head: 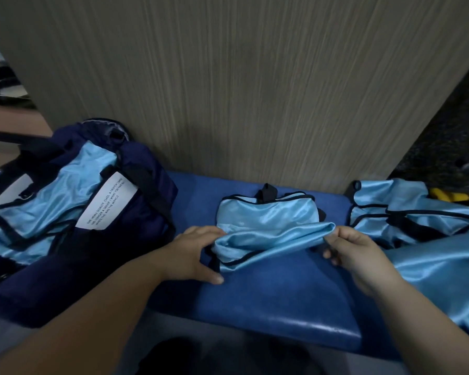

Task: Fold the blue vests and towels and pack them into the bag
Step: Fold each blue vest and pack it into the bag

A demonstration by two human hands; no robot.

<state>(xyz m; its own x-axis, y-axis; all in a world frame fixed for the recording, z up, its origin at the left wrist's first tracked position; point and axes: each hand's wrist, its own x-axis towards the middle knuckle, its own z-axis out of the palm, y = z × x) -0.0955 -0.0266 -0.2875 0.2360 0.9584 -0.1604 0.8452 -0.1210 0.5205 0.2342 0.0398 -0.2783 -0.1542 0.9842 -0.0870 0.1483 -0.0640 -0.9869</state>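
We see the middle vest (266, 216) as shiny light blue with thin black edge piping. The vest pile (423, 212) at right and the packed vests (65, 190) have the same light blue and black piping. We read the bag (125, 253) as dark navy with black straps. Its label (106, 203) is white with black print. The worktop (268, 293) is plain saturated blue. The wall panel (255, 90) is grey-beige with fine vertical streaks. Far right we spot one yellow object (452, 196).
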